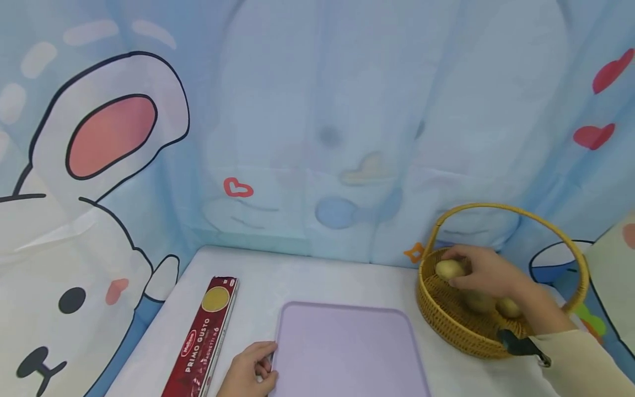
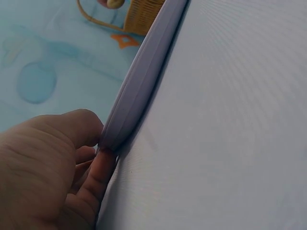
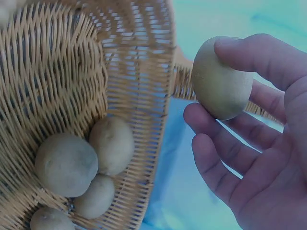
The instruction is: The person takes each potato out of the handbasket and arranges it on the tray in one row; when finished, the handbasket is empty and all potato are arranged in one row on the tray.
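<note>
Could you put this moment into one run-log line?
right hand: holds potato at basket | left hand: pinches edge of tray | basket: more potatoes inside | spaghetti pack: left of tray

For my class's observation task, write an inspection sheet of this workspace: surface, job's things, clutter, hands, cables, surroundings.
Surface: smooth white tabletop.
Job's things: flat lavender rounded-corner tray; round tan wicker basket with a tall handle, holding several yellowish-brown oval potatoes.
Clutter: long red rectangular spaghetti pack, left of the tray.
Left hand: pinches the tray's left rim between thumb and finger.
Right hand: grips one potato, apart from the others.
Cables: nothing seen.
Surroundings: light-blue hanging backdrop printed with cartoon animals and red hearts.
</note>
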Demonstrator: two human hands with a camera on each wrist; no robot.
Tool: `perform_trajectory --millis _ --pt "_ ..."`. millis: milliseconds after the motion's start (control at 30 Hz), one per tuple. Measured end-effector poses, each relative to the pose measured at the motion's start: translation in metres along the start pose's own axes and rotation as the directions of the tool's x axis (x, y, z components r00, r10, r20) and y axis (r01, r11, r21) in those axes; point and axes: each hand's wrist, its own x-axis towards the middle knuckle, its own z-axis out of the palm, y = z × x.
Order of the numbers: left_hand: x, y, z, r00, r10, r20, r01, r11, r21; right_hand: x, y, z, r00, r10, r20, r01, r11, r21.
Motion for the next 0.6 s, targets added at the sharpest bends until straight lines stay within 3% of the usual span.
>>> perform_trajectory --millis 600 --pt "-0.001 -0.001 0.002 1.000 -0.019 -0.017 0.017 0.998 -0.064 0.007 -0.060 0.024 1.000 -0.021 0.004 0.020 0.990 0.138"
